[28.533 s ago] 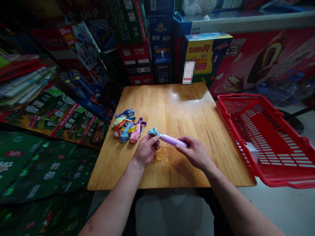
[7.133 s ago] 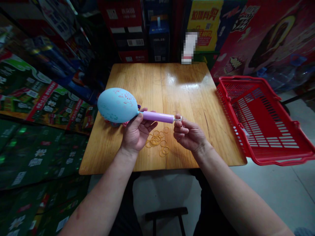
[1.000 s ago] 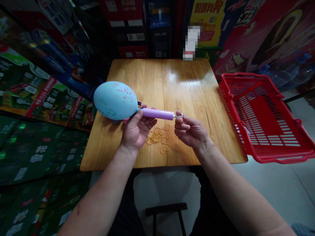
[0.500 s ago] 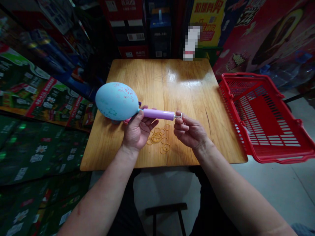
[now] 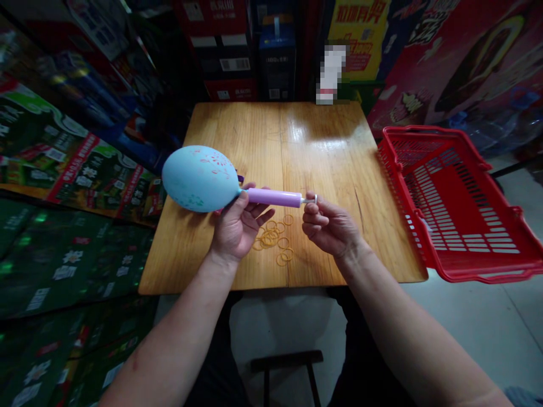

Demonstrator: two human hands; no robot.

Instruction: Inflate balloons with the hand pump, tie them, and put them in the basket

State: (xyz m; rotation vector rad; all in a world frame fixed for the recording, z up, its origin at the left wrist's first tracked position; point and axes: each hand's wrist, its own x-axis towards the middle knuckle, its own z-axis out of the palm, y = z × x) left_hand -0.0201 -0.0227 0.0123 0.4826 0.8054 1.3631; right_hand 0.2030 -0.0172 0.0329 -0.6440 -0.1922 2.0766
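Note:
A blown-up light blue balloon [image 5: 200, 178] with red and green prints sits on the left end of a purple hand pump [image 5: 275, 197]. My left hand [image 5: 238, 223] pinches the balloon's neck at the pump's nozzle, thumb on top, the other fingers loosely curled below the barrel. My right hand [image 5: 328, 225] holds the white pump handle [image 5: 315, 199] at the right end, and a short piece of rod shows between barrel and fingers. Several yellow rubber bands [image 5: 269, 237] lie on the table below the pump.
The wooden table [image 5: 322, 169] fills the middle. A red basket [image 5: 462, 203] stands off its right edge. Something pink and purple lies partly hidden behind the balloon. Stacked boxes [image 5: 235, 62] line the back, green cartons [image 5: 68, 260] the left. A dark stool [image 5: 287, 360] is below.
The balloon looks slightly larger and has tilted a little downward. My right hand has moved slightly to the right with the handle, showing a bit more rod. My left hand has barely moved.

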